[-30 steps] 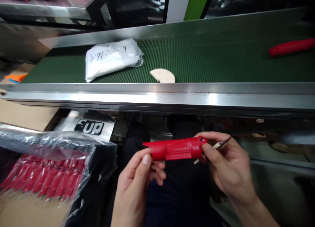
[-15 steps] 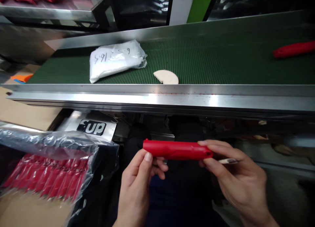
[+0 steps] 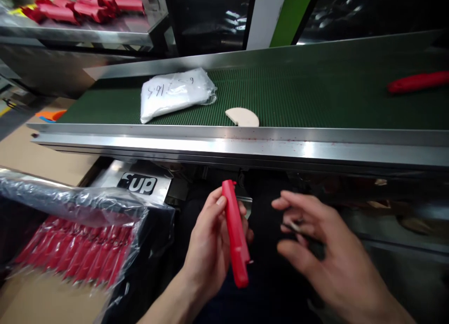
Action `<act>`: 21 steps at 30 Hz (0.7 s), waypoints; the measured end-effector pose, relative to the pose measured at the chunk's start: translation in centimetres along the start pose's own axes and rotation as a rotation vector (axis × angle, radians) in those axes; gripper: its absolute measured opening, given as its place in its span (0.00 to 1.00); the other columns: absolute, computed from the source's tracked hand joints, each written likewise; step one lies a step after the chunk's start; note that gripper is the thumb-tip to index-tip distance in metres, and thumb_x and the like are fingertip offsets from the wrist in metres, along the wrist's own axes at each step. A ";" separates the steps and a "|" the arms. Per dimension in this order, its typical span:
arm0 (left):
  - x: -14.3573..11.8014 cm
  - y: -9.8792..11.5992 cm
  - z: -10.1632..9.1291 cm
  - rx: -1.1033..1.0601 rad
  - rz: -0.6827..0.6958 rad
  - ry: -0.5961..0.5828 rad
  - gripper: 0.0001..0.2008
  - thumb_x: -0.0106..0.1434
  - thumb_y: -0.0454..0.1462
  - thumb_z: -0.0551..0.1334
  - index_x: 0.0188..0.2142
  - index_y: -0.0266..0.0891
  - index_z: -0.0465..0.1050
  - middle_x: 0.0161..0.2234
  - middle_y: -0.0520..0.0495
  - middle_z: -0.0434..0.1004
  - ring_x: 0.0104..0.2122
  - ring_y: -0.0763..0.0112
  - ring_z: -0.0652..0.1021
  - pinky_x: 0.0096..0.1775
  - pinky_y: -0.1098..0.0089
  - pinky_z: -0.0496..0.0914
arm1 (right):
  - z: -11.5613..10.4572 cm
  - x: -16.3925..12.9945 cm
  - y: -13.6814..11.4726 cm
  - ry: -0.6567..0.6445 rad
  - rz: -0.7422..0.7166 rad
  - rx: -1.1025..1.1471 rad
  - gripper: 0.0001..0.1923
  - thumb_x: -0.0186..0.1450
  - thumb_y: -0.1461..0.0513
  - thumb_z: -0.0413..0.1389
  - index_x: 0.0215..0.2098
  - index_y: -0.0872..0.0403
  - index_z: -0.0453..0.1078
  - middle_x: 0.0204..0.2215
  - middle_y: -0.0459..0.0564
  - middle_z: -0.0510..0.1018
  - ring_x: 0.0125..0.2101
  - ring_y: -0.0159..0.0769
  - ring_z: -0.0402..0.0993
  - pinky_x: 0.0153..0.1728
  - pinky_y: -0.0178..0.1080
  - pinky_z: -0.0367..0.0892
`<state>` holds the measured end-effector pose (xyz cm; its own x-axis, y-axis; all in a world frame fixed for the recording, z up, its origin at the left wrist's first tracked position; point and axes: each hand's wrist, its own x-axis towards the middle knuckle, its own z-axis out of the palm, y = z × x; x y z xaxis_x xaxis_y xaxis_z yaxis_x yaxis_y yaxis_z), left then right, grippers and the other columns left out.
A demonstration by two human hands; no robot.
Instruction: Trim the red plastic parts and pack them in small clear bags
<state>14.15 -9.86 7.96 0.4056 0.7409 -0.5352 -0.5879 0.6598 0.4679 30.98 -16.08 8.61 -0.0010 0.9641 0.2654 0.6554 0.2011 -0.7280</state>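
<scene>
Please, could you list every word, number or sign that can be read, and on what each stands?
"up": white letters on a black label on a silvery surface; the character before them is unclear.
"16.5", probably: handwritten upside down on the white packet; other figures unclear.
The red part shows no readable text.

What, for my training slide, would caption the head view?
Left hand holds a red part near a green belt; right hand apart.

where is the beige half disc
In the head view, the beige half disc lies on the green belt by the near rail, right of the white packet.
</scene>
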 end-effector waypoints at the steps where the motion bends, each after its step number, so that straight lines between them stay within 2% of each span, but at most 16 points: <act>1: -0.2 0.0 0.0 0.003 -0.014 -0.019 0.09 0.68 0.40 0.56 0.47 0.43 0.65 0.31 0.51 0.67 0.24 0.77 0.67 0.27 0.74 0.66 | -0.3 0.7 0.1 -0.010 0.014 -0.008 0.23 0.68 0.61 0.56 0.60 0.47 0.62 0.49 0.50 0.74 0.41 0.32 0.76 0.38 0.30 0.75; 4: -1.1 -0.4 -0.1 0.019 -0.063 -0.057 0.07 0.68 0.42 0.55 0.45 0.45 0.64 0.29 0.53 0.63 0.22 0.77 0.64 0.22 0.78 0.58 | -0.5 2.5 0.0 -0.046 -0.111 -0.014 0.19 0.69 0.68 0.52 0.56 0.47 0.67 0.48 0.48 0.76 0.47 0.33 0.74 0.47 0.34 0.72; 9: -2.1 -0.5 0.0 0.065 -0.048 -0.109 0.08 0.69 0.42 0.53 0.42 0.43 0.64 0.30 0.52 0.66 0.22 0.78 0.64 0.22 0.78 0.58 | -0.1 3.9 -0.4 -0.018 -0.320 -0.117 0.22 0.66 0.73 0.53 0.57 0.54 0.67 0.47 0.52 0.77 0.46 0.36 0.73 0.46 0.40 0.71; 14: -2.5 -0.3 0.5 0.097 -0.019 -0.119 0.08 0.69 0.41 0.51 0.41 0.42 0.64 0.30 0.52 0.66 0.21 0.78 0.65 0.22 0.78 0.58 | -0.2 3.8 -0.6 0.016 -0.365 -0.126 0.22 0.63 0.74 0.55 0.54 0.55 0.68 0.44 0.52 0.78 0.41 0.36 0.74 0.42 0.41 0.72; 21: -2.5 -0.4 0.4 0.107 -0.012 -0.123 0.09 0.69 0.42 0.50 0.41 0.42 0.65 0.29 0.51 0.66 0.21 0.78 0.65 0.21 0.78 0.59 | -0.5 3.5 -0.7 -0.013 -0.382 -0.137 0.24 0.62 0.75 0.55 0.54 0.55 0.68 0.46 0.53 0.77 0.43 0.39 0.73 0.43 0.42 0.71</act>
<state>13.65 -11.94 9.37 0.4987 0.7381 -0.4544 -0.5072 0.6736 0.5376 30.89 -12.95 10.41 -0.2734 0.8267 0.4918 0.7008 0.5214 -0.4869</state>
